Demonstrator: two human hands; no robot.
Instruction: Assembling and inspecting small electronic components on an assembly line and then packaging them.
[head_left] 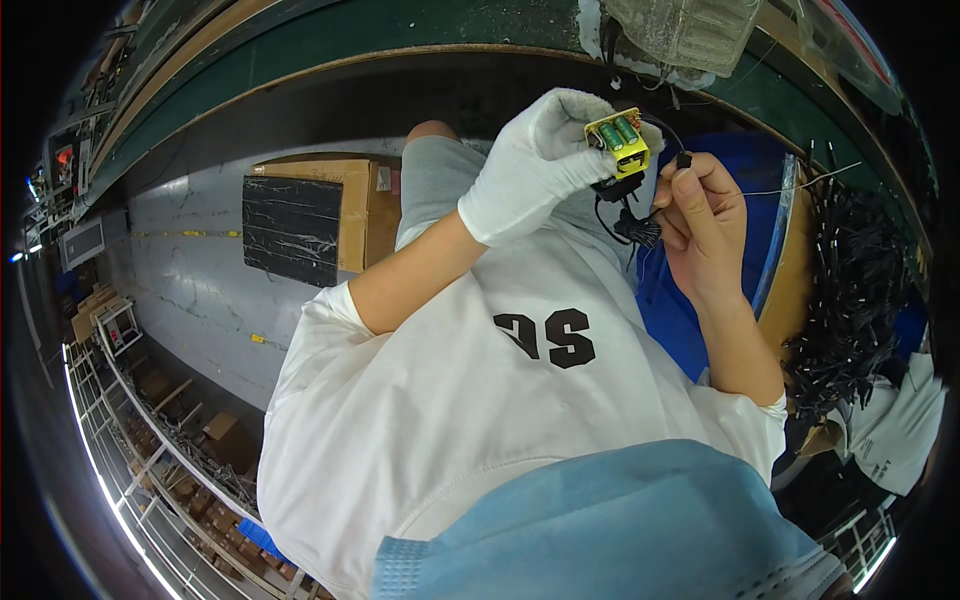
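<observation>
My left hand [545,155], in a white glove, grips a small circuit board [626,135] with green cylindrical capacitors and a yellow-wrapped part. A black plastic piece [619,188] sits just under the board. My right hand [705,215] is bare, its thumb and fingers pinched together beside the board. A black cable [671,130] arcs from the board to a small black end [684,160] at my right fingertips. A thin silvery wire [800,188] sticks out to the right from that hand. Below the board hangs a bundled black cord [636,230].
A large bunch of black cables [850,270] hangs at the right beside a blue bin [668,310]. At the far side runs a green bench edge [420,50], with a clear plastic bag [690,30] on it. A cardboard box [352,225] stands on the floor at left.
</observation>
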